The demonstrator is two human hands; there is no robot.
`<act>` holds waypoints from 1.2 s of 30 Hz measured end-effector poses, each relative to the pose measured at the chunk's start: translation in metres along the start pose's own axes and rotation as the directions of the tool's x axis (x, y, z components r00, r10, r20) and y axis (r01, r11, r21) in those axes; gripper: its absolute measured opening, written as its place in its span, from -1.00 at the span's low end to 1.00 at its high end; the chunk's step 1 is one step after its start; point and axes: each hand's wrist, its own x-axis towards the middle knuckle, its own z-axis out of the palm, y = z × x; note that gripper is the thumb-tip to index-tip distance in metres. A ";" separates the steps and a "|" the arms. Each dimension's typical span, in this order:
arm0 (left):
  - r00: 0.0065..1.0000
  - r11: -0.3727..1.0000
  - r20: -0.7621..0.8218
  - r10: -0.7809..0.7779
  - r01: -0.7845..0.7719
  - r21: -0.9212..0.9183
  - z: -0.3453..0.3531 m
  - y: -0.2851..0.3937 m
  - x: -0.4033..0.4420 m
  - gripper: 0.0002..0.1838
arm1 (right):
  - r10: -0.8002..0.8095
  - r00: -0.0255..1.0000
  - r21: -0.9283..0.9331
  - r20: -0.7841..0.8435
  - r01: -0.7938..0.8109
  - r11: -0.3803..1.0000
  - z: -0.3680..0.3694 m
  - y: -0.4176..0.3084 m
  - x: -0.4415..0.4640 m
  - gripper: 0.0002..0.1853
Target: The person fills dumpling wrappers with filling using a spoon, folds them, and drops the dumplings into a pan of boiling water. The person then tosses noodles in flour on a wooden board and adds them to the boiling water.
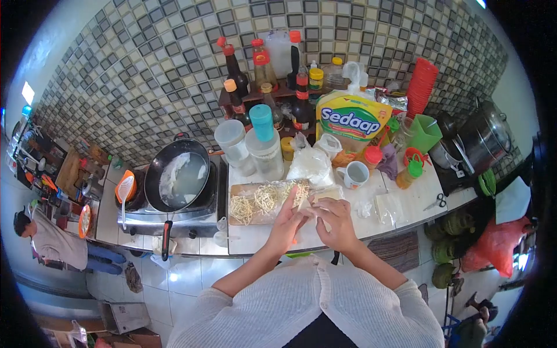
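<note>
My left hand [285, 222] is raised over the counter's front edge, index finger pointing up and the thumb side meeting my right hand. My right hand [337, 224] has its fingers bent together in a pinch. Between the fingertips there seems to be a small, pale, thin thing, too small to name. Just behind the hands lies a wooden board [235, 189] with clumps of pale noodles [241, 210] on it. The rightmost noodle clump is partly hidden by my left hand. Behind the board sits a plastic bag of white powder [310, 166].
Left on the stove, a black wok [152, 188] holds cloudy liquid, its handle jutting forward. A white mug [354, 174], jars, sauce bottles [236, 72] and a Sedaap pouch [351, 119] crowd the back. Scissors [435, 202] lie at right. Another person [58, 240] stands far left.
</note>
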 end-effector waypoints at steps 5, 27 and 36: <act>0.977 0.878 -0.057 0.208 -0.160 0.452 -0.056 0.047 -0.016 -0.21 | 0.045 0.998 0.024 -0.040 -0.044 0.999 0.013 -0.001 0.010 -0.64; 0.621 -0.326 -0.207 0.756 0.632 0.703 -0.323 0.356 -0.135 -0.45 | 0.261 0.928 -0.052 -0.265 -0.284 0.957 0.084 -0.050 0.059 -0.79; 0.044 0.126 -0.142 0.989 0.260 0.957 -0.409 0.273 -0.223 -0.60 | 0.309 0.805 -0.188 -0.506 -0.453 0.871 0.081 -0.045 0.022 -0.82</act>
